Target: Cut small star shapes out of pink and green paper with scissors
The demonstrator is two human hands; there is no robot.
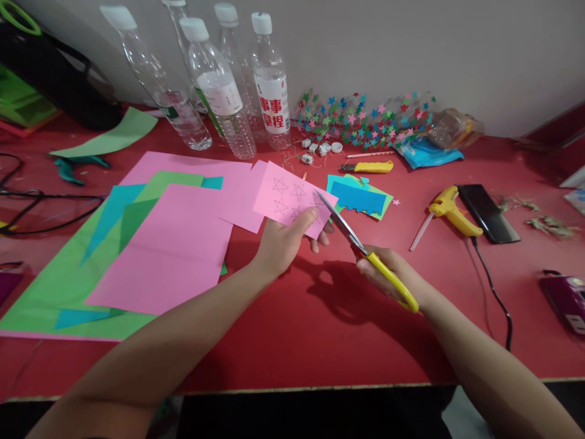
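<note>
In the head view, clear plastic bottles stand upper left of centre beside multicoloured stars, coloured paper sheets spread at left, and a yellow glue gun lies near a smartphone at right. At centre, the left hand pinches a star-drawn pink paper card, while the right hand grips yellow-handled scissors whose tip meets the card's upper right, though whether they bite is hard to tell. The red tabletop backs onto a grey wall.

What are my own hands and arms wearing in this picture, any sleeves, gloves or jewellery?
Your left hand and right hand are both ungloved. Your left forearm and right forearm are bare, with no sleeve clearly in view. No watch or bracelet shows at either wrist; some fingers are hidden, so I can't rule out rings.
</note>
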